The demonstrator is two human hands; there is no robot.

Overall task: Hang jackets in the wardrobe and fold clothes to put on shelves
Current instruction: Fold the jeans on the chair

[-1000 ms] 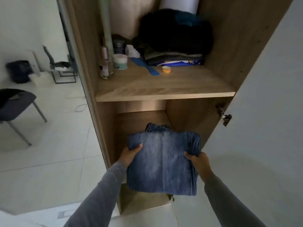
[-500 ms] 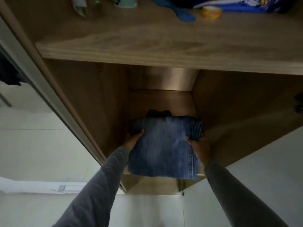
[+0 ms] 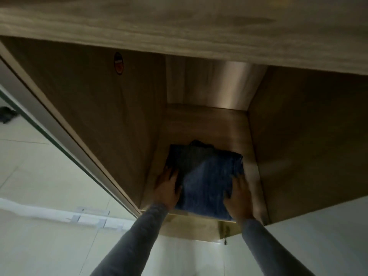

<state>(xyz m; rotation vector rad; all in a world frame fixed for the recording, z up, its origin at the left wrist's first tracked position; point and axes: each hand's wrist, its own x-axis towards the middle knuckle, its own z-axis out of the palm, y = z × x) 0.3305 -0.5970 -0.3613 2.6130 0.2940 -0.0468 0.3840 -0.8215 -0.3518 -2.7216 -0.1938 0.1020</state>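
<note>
A folded pair of blue jeans (image 3: 207, 180) lies flat on the lower wardrobe shelf (image 3: 209, 124), near its front edge. My left hand (image 3: 168, 188) lies along the jeans' left edge, fingers stretched forward and thumb on the denim. My right hand (image 3: 239, 198) rests on the right edge with its fingers spread over the fabric. Both sleeves are grey. The back half of the jeans is in shadow.
The upper shelf (image 3: 179, 22) juts out overhead. Wooden side walls (image 3: 99, 116) close the compartment left and right, with bare shelf behind the jeans. A white wardrobe door (image 3: 328, 236) stands open at right. A metal frame edge (image 3: 49, 124) and tiled floor (image 3: 29, 176) are at left.
The jeans went from held in front of the wardrobe down onto the lower shelf. My hands shifted from gripping underneath to lying along the sides. My view dropped below the upper shelf.
</note>
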